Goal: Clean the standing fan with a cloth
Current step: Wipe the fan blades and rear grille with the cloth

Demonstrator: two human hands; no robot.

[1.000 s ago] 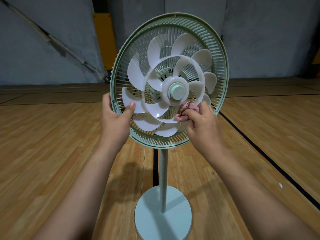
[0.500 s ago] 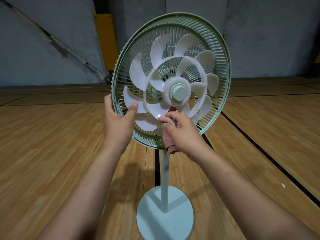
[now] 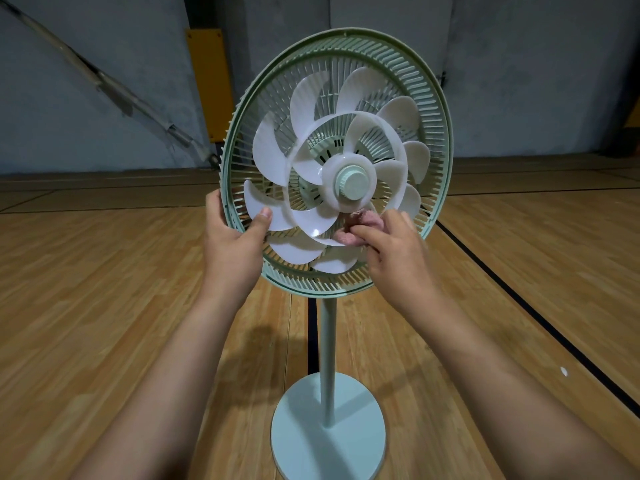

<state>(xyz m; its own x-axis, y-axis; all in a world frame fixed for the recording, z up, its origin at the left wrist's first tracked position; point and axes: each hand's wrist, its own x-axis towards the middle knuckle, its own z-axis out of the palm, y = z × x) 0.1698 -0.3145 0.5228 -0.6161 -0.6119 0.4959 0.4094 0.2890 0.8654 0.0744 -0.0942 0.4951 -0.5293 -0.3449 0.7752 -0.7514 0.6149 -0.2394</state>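
Pink cloth [image 3: 367, 220] bunched in right grip [image 3: 398, 252], pressed to white blades [image 3: 270, 157] mid-frame; left grip [image 3: 232, 249] clamping green guard [image 3: 440, 133], thumb [image 3: 265, 213] apparently stopping blade spin.

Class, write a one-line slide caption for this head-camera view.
Left hand grips the green fan guard while the right hand presses a pink cloth against the white blades.

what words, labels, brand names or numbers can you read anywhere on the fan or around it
No readable text anywhere in this view. The fan's hub cap, blades, guard rim, pole and base carry no print or logo that shows. The pink cloth and the yellow wall panel are plain too.
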